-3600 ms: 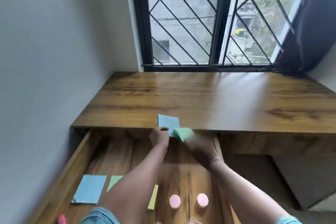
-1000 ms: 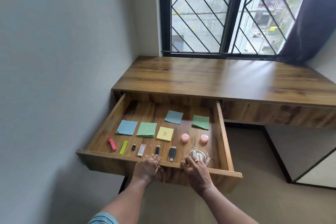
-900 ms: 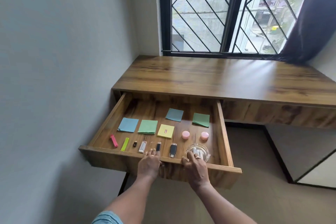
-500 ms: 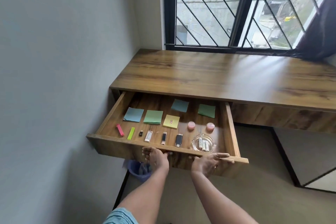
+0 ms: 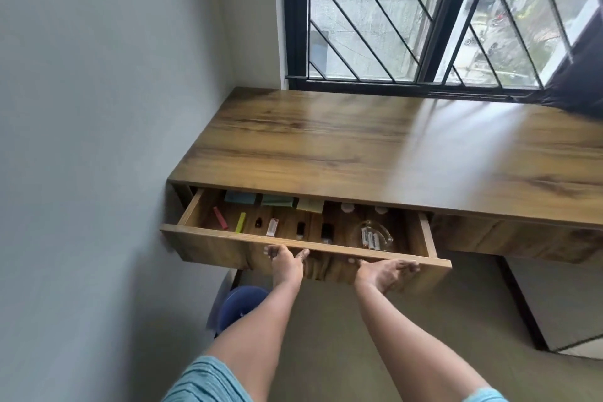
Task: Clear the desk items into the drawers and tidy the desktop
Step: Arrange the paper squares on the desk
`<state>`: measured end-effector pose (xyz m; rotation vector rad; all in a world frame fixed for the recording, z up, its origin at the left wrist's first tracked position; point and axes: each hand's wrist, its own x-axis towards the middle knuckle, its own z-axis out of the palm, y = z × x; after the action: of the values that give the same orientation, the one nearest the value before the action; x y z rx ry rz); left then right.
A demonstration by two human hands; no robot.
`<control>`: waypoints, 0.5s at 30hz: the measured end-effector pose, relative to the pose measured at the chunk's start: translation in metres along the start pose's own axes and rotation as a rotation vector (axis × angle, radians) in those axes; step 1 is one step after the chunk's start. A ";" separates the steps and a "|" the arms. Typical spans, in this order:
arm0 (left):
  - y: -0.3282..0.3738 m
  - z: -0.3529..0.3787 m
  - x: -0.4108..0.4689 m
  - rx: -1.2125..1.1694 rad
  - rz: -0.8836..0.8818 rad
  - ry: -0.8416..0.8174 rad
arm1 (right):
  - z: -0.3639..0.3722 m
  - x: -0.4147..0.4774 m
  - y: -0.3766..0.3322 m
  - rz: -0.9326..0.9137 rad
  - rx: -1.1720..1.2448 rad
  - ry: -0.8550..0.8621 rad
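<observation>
The wooden drawer (image 5: 212, 243) under the desktop (image 5: 359, 147) stands about half out. My left hand (image 5: 287, 263) and my right hand (image 5: 385, 272) both press flat against its front panel, fingers fairly straight. Inside lie a pink marker (image 5: 220, 217), a yellow-green marker (image 5: 240, 222), a white stick (image 5: 271, 227), small dark sticks and a glass bowl (image 5: 373, 237) holding batteries. Blue (image 5: 239, 196), green (image 5: 277, 200) and yellow (image 5: 310, 205) sticky pads show partly under the desk edge; the drawer's back is hidden.
A grey wall runs close along the left of the desk. A barred window (image 5: 408, 26) and a dark curtain (image 5: 580, 75) stand behind it. A blue bin (image 5: 241, 303) sits on the floor below the drawer's left end.
The drawer has slid in under the desktop, hiding the rear sticky pads. My hands moved from its top edge to the front panel, pushing it.
</observation>
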<state>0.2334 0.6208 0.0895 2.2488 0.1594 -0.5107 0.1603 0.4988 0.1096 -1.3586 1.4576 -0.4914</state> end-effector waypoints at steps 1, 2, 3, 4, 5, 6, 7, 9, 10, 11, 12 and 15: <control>0.005 0.001 0.006 -0.003 0.007 -0.003 | 0.004 0.006 -0.005 0.008 0.001 0.003; 0.012 0.001 0.012 -0.007 0.008 -0.007 | 0.010 0.012 -0.009 0.013 0.003 0.007; 0.017 0.003 0.018 -0.011 0.008 -0.010 | 0.014 0.017 -0.015 0.016 0.011 0.009; 0.022 0.003 0.022 -0.013 0.008 -0.007 | 0.019 0.021 -0.018 0.024 0.018 0.009; 0.028 0.005 0.029 -0.020 0.000 -0.005 | 0.025 0.027 -0.022 0.023 0.022 0.007; 0.034 0.006 0.034 -0.024 -0.006 -0.003 | 0.030 0.034 -0.024 0.024 0.018 0.006; 0.038 0.007 0.040 -0.027 -0.009 0.002 | 0.035 0.040 -0.026 0.027 0.018 0.004; 0.048 0.008 0.049 -0.034 -0.015 0.001 | 0.043 0.051 -0.031 0.033 0.028 0.004; 0.053 0.008 0.053 -0.041 -0.017 0.002 | 0.048 0.056 -0.033 0.040 0.037 -0.002; 0.057 0.009 0.058 -0.047 -0.025 0.007 | 0.053 0.061 -0.035 0.049 0.052 -0.006; 0.062 0.010 0.063 -0.053 -0.038 0.012 | 0.057 0.065 -0.038 0.059 0.059 -0.005; 0.074 0.014 0.080 -0.054 -0.065 0.036 | 0.067 0.077 -0.047 0.064 0.059 0.022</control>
<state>0.3220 0.5572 0.0994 2.2068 0.2622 -0.4946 0.2536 0.4391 0.0927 -1.2597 1.4881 -0.5059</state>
